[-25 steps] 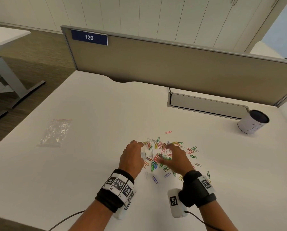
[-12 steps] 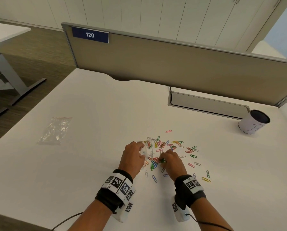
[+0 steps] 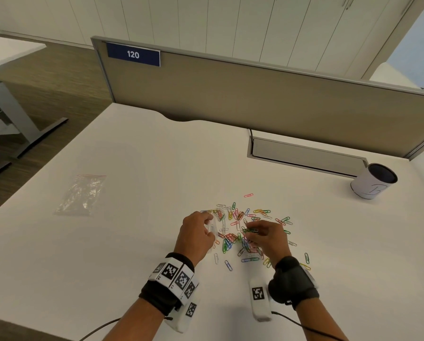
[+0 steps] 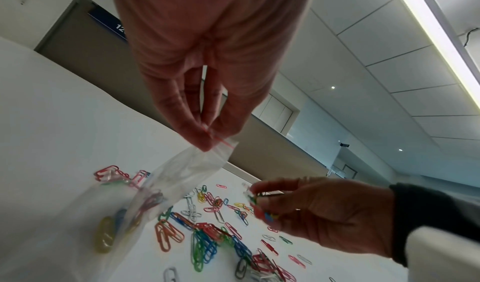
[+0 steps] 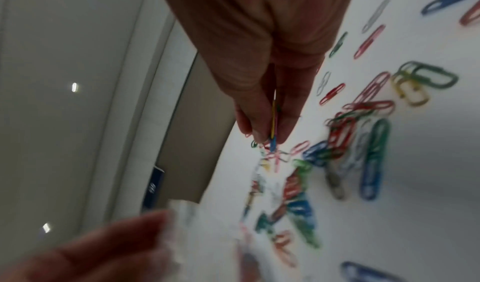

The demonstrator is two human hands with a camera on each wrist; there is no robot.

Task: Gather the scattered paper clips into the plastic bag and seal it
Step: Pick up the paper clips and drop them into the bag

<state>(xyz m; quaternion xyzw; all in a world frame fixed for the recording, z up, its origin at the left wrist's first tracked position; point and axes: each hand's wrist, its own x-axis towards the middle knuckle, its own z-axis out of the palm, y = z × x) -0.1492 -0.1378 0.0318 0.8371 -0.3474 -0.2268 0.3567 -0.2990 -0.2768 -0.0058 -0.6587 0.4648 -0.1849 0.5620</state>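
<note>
My left hand (image 4: 207, 64) pinches the red-striped mouth of the plastic bag (image 4: 145, 200), which hangs to the desk (image 3: 132, 242) with a few clips blurred inside; from the head view my knuckles hide almost all of it. My right hand (image 3: 267, 236) grips a small bunch of paper clips (image 4: 262, 208) between thumb and fingertips, just right of the bag. The rest lie scattered (image 3: 240, 225) under and beyond both hands, and a second clear bag (image 3: 83, 194) lies well apart, far left.

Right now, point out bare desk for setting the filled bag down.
Bare desk lies between the spare plastic bag and the left hand. Another patch lies between the paper clips and the white cup. It is crowded between both hands.
</note>
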